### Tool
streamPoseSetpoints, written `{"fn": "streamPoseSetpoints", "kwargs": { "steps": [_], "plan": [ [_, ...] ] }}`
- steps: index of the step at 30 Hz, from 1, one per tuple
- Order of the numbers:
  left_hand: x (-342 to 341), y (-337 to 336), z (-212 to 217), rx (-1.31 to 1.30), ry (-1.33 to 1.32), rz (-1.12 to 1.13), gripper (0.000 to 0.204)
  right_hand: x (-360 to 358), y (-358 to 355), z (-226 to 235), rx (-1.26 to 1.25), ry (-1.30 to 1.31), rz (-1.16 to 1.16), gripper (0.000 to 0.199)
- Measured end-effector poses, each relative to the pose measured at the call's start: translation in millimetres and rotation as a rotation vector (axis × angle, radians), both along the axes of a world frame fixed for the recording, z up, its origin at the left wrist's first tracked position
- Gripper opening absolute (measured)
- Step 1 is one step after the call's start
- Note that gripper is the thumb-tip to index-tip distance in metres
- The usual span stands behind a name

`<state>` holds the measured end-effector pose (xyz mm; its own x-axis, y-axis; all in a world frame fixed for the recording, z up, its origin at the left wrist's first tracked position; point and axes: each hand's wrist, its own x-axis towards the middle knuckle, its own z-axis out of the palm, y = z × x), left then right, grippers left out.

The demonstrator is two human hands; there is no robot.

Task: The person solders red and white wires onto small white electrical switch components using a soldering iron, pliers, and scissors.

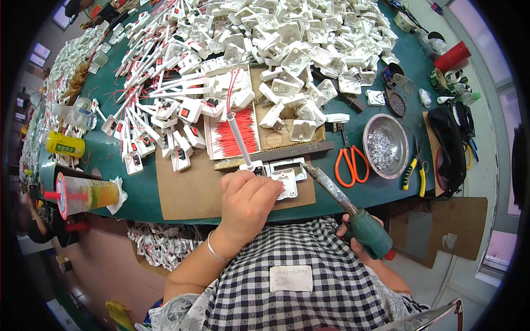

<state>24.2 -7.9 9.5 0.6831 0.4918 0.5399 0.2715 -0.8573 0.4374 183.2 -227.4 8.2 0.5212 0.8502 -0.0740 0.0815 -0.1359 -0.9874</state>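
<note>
My left hand point(247, 201) is closed at the near edge of the table, its fingertips pinched on a white plastic plug housing point(287, 183). Beside those fingers, a white tube point(237, 135) with red wires at its far end leans upward. My right hand point(358, 251) is wrapped round the green handle of a soldering iron point(371, 233). The iron's metal barrel slants up and left, its tip close to a white frame-like part point(288, 163) beside the housing. What lies under my left fingers is hidden.
Orange-handled scissors point(351, 165) and a metal bowl point(371, 165) of small silvery pieces lie to the right. Beyond are pliers point(410, 174). A box of red wires point(234, 137) and heaps of white housings point(292, 58) fill the far side. A drink cup point(91, 194) stands left.
</note>
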Motion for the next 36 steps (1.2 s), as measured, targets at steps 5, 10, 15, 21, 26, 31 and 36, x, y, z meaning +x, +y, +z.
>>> {"fn": "streamPoseSetpoints", "kwargs": {
  "steps": [5,10,15,21,26,31,36],
  "plan": [
    [-4.5,-5.9,-8.7,-0.106,-0.051,0.007,0.019,2.8,-6.8,-1.3,0.038,-0.098,0.027,0.028],
    [-3.5,-8.3,-5.8,-0.102,-0.022,0.049,0.021,3.8,-19.2,-7.4,-0.109,-0.435,0.069,0.019],
    [-7.3,-8.7,-8.3,-0.217,-0.068,0.077,0.019,-1.2,-24.2,-6.8,-0.230,-0.366,-0.047,0.023],
    [10.2,-8.6,-2.7,-0.013,0.029,0.147,0.013,-0.6,-8.2,1.9,-0.115,-0.227,0.032,0.022],
    [13.5,-8.7,-1.1,0.015,0.065,0.184,0.013,-1.4,-7.9,7.5,-0.119,-0.312,0.044,0.019],
    [13.5,-7.4,1.9,-0.004,0.076,0.168,0.012,2.5,-6.8,1.4,-0.071,-0.693,0.111,0.028],
    [14.2,-7.2,3.0,-0.005,0.093,0.164,0.011,-0.8,-5.6,4.4,-0.148,-0.557,0.085,0.024]
  ]
}}
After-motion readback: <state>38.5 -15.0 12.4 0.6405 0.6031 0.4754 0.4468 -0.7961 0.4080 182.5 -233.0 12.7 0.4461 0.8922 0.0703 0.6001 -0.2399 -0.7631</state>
